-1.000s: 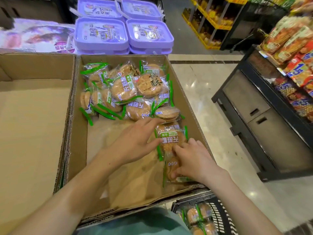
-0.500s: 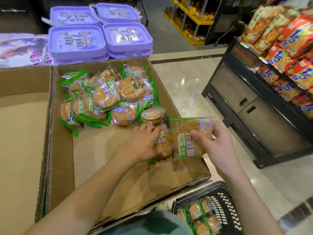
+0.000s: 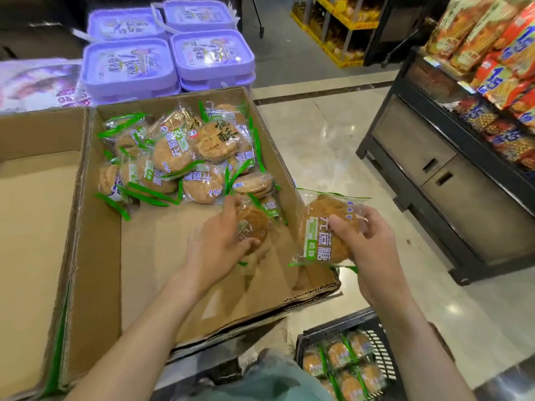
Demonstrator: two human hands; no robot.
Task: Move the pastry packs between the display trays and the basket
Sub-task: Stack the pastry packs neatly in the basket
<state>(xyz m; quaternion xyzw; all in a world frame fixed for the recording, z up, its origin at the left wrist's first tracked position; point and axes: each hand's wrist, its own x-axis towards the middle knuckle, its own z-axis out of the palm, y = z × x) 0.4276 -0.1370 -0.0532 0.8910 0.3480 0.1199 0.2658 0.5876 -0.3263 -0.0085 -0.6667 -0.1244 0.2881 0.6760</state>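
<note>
A person's right hand [image 3: 366, 241] grips a clear-wrapped pastry pack [image 3: 324, 230] by its right side, thumb across the front and fingers curled behind, holding it in the air just past the right wall of a cardboard display tray [image 3: 95, 256]. The left hand [image 3: 220, 241] reaches into that tray, fingers curled round a second pack [image 3: 254, 227] that lies at the near edge of the pile. The pile [image 3: 185, 157] — round golden biscuits in green-trimmed wrappers — fills the tray's far half; the near half shows bare cardboard. A second cardboard tray [image 3: 34, 198] sits touching the first on its left side. Low at the right, partly hidden by the right forearm, a black plastic basket [image 3: 379, 337] stands on the floor with several packs [image 3: 338, 360] laid inside. Behind the trays are stacked purple lidded tubs [image 3: 170, 56] (their labels too blurred to read). To the right, across a strip of glossy pale floor [image 3: 318, 140], a dark shelving unit [image 3: 434, 169] carries red and orange snack bags [image 3: 498, 68] — and further back stands a yellow rack [image 3: 341, 27] of goods.
</note>
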